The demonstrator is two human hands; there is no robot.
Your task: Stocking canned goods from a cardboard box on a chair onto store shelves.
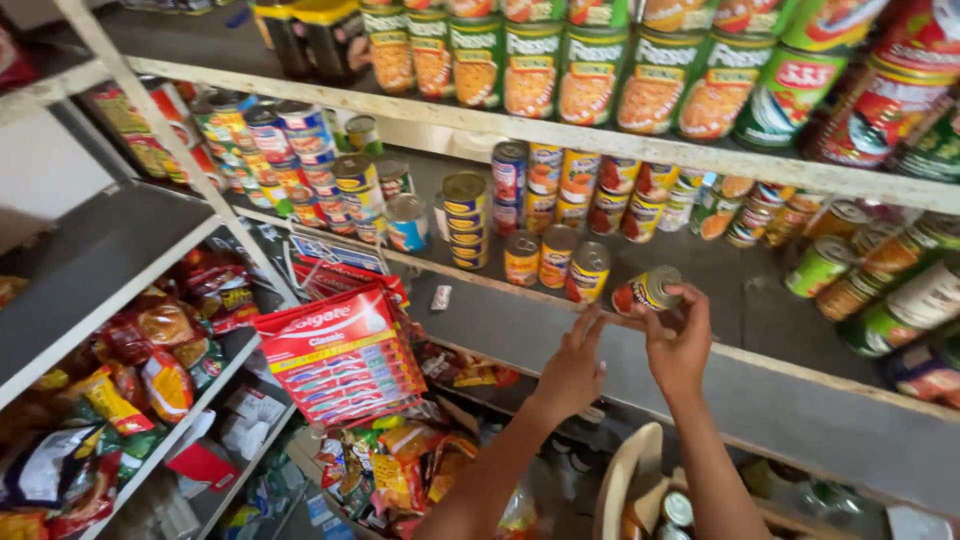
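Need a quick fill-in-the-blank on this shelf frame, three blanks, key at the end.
1. The right hand holds a small ____ tilted on its side.
2. The left hand is open and holds ____.
3. The held can is over the grey ____.

Missing words: can; nothing; shelf

A grey middle shelf (560,330) with a pale wooden front edge carries the goods. Taking the three small yellow-and-red tins (556,262) standing near its front as the landmark: behind them and to their left rises a stack of blue-and-yellow tins (466,220). Further behind stands a row of stacked small tins (600,190). Well to their right lie green-labelled cans (850,275), tipped on their sides. Left and forward of them lies a small white packet (441,297).
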